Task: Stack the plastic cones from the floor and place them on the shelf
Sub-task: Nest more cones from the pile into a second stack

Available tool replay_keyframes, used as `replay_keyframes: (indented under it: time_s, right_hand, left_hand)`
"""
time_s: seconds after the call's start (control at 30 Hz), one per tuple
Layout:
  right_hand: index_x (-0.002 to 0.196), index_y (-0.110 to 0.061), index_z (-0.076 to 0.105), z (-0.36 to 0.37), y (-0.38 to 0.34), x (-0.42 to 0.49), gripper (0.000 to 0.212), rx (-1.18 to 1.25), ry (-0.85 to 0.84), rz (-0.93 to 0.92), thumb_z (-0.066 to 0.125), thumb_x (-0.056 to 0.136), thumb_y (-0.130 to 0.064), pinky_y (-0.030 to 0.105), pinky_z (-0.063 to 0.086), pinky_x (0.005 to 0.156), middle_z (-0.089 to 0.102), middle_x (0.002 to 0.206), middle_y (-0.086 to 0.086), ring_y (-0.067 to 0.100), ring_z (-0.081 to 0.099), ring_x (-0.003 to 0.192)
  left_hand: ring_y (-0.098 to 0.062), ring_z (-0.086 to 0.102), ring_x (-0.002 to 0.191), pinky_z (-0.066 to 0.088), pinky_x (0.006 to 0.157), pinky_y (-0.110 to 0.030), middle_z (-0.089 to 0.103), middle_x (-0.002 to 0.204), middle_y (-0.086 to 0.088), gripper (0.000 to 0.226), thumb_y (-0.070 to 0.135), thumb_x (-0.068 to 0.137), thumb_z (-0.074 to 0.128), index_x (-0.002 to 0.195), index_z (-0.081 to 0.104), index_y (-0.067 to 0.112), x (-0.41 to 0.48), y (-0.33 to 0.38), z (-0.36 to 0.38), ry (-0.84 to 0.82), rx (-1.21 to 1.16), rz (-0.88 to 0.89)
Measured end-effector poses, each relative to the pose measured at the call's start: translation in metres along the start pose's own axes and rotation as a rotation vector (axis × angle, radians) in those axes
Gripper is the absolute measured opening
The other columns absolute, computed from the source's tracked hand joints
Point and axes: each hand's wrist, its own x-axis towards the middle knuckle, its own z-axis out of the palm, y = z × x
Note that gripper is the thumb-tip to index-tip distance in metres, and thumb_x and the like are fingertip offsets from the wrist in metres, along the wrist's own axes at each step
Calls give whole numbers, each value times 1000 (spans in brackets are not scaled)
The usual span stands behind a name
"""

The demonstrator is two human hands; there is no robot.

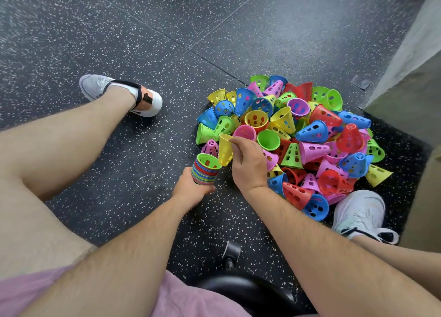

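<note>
speckled black floor; left grip tight round cone stack, right grip tight on yellow cone

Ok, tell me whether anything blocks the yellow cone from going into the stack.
Nothing visible does. The yellow plastic cone, pinched at its rim by the right hand, hangs just beside the open green mouth of the multicoloured cone stack that the left hand grips.

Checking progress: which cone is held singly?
The yellow cone pinched by the right hand, by the stack in the left hand; the others lie piled.
</note>
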Motion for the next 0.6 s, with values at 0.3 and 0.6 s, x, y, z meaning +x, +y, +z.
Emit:
replay_keyframes:
  time_s: [0.3, 0.6]
  right_hand:
    - [101, -12, 68, 17, -12, -1, 10, 45, -106, -76, 61, 99, -19, 26, 46, 89, 66, 104, -2, 15, 59, 100]
    - [108, -18, 67, 18, 0, 8, 18, -48, -261, 24, 52, 100, -21, 29, 42, 89, 66, 106, -5, 12, 54, 101]
  left_hand:
    - [-22, 69, 96, 55, 91, -41, 70, 105, 2, 67, 32, 62, 96, 112, 52, 23, 3, 18, -1, 35, -115, 68]
    - [-24, 65, 97, 51, 89, -36, 67, 108, 0, 66, 32, 68, 93, 117, 50, 24, 11, 14, -5, 63, -65, 19]
